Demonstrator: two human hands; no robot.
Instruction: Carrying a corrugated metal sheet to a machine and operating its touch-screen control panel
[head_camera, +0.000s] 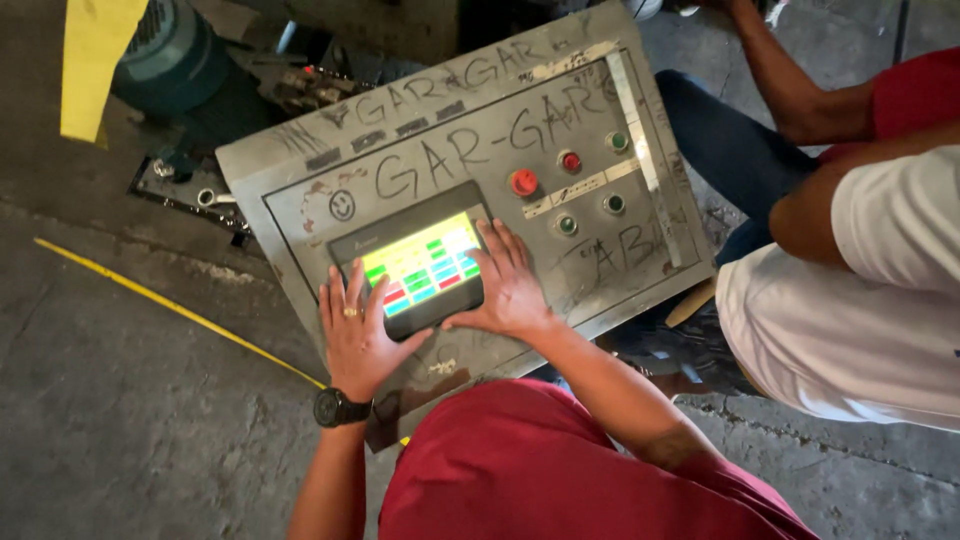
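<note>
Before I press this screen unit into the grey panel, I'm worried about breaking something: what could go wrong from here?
1. Both hands, left hand and right hand, press on the lit touchscreen; fingers may trigger its coloured keys by accident.
2. The red push button sits close above the right hand, so a slip could hit it.
3. The metal panel looks tilted on the concrete floor and might shift under pressure.

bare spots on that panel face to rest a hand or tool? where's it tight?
Free: the strip of the grey panel left of the touchscreen, and the patch below the green buttons toward the right edge. Crowded: the screen, with the left hand and right hand on its sides, and the button cluster around the red button.
</note>
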